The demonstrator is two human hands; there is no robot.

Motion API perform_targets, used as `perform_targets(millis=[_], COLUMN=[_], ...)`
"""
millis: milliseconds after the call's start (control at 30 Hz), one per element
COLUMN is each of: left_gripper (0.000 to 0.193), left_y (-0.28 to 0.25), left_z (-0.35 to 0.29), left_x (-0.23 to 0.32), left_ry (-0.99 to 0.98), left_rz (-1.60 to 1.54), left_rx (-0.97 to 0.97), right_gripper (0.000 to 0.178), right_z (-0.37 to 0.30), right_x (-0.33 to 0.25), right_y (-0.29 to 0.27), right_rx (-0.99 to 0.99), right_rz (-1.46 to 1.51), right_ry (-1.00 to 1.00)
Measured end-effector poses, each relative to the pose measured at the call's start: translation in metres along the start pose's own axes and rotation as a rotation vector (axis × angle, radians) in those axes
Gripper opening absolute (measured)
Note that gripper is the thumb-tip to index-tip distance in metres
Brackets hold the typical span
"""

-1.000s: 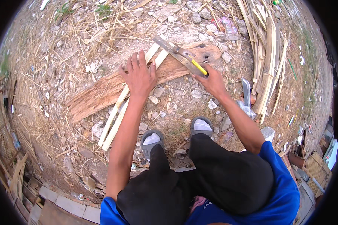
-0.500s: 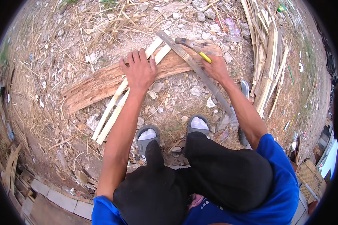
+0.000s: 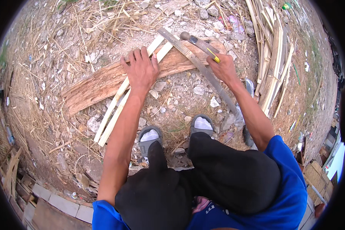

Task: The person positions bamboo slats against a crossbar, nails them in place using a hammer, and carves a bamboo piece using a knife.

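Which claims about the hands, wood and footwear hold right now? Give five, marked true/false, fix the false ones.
1. The right hand holds a hammer. True.
2. The left hand is wrapped around a bottle. False: it lies spread over two pale strips.
3. Those strips cross the weathered plank. True.
4. Both feet are bare. False: they wear grey sandals over white socks.
5. A pile of split wood lies to the right of the plank. True.

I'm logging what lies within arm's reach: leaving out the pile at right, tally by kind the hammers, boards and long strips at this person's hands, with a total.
Hammer in the right hand: 1
Brown board: 1
Pale strips: 2
Grey-brown strip: 1
Total: 5
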State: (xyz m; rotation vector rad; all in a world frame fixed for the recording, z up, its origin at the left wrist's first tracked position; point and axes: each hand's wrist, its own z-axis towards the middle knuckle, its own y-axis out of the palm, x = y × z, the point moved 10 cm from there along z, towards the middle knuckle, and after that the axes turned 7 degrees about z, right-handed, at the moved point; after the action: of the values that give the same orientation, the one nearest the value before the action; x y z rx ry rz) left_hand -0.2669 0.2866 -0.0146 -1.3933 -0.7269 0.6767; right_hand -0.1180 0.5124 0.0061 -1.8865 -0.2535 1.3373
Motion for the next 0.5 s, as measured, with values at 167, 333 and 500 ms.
perform_targets(millis=[167, 333, 500], left_gripper=[0.048, 0.049, 0.049], left_y=[0.0, 0.0, 0.0], left_z=[0.0, -0.001, 0.0], left_x=[0.004, 0.0, 0.0], left_ry=[-0.009, -0.001, 0.006], left_rz=[-0.018, 0.002, 0.002], left_rx=[0.041, 0.038, 0.051], right_gripper=[0.019, 0.019, 0.016], right_z=[0.005, -0.004, 0.016], right_x=[0.016, -0.03, -0.017], right_y=[0.018, 0.002, 0.005], right_rx=[-0.014, -0.01, 0.025], right_rz=[-0.13, 0.117, -0.192], right_ry=[-0.065, -0.383, -0.384])
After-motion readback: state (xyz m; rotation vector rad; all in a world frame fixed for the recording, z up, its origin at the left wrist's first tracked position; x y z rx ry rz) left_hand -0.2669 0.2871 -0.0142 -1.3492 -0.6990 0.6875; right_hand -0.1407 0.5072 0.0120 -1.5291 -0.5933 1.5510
